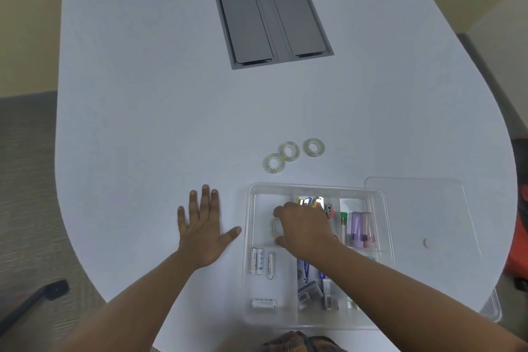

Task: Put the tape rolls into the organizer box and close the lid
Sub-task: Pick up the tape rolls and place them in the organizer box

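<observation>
A: Where does the right hand (304, 227) sit?

B: Inside the clear organizer box (248, 237), over its far-left compartment. Thumb and fingers curl around a tape roll (275, 227), which is low in that compartment; whether the roll already rests on the floor of the box cannot be told.

A: And the left hand (204, 233)?

B: It lies flat on the white table (143, 123), palm down, fingers spread wide, holding nothing, just left of the box and not touching it.

A: The other rolls?

B: Three more tape rolls lie flat on the table beyond the box: a near-left roll (274, 163), a middle roll (289, 151) that touches it or nearly so, and a right roll (313, 147) a little apart.

A: What else does the box hold?

B: Batteries (260, 261) in the near-left compartment (three standing side by side in view, one lying crosswise nearer the person), coloured clips and small items in the middle, and purple glue-stick-like tubes (361, 230) on the right.

A: The lid?

B: The clear lid (428, 208) lies off the box, on the table at its right side, partly under the box's right edge or touching it; which one cannot be told. A grey panel (271, 17) is set into the table farther off.
</observation>
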`<control>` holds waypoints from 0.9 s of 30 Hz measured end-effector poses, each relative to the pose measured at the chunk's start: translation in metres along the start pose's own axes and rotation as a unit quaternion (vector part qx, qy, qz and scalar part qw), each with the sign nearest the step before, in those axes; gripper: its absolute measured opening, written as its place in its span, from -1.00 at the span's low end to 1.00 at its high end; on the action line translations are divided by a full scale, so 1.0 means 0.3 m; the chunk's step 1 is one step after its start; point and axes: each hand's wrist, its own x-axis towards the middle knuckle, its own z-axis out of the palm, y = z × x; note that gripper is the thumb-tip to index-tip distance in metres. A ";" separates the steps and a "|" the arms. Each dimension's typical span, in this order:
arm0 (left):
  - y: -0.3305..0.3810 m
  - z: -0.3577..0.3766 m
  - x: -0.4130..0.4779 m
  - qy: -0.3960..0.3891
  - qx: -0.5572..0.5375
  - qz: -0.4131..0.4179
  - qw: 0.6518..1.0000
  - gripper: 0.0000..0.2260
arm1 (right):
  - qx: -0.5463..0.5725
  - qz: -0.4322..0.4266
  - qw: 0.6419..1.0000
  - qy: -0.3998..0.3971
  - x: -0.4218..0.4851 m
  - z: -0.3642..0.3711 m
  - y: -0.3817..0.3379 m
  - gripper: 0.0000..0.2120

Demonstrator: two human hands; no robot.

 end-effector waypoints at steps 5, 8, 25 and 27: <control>-0.001 0.002 0.001 0.001 0.003 0.000 1.000 -0.10 | 0.114 0.032 0.991 0.062 0.000 -0.056 0.036 -0.62; -0.003 0.005 0.000 0.005 0.002 0.004 1.000 -0.10 | 0.145 0.037 0.982 0.116 0.018 -0.112 0.061 -0.70; -0.008 0.017 0.003 0.010 0.011 -0.002 1.000 -0.09 | 0.149 0.170 0.964 0.141 0.308 -0.186 0.386 -0.38; -0.006 0.016 0.003 0.010 0.010 -0.003 1.000 -0.09 | 0.158 0.171 0.964 0.132 0.322 -0.179 0.386 -0.39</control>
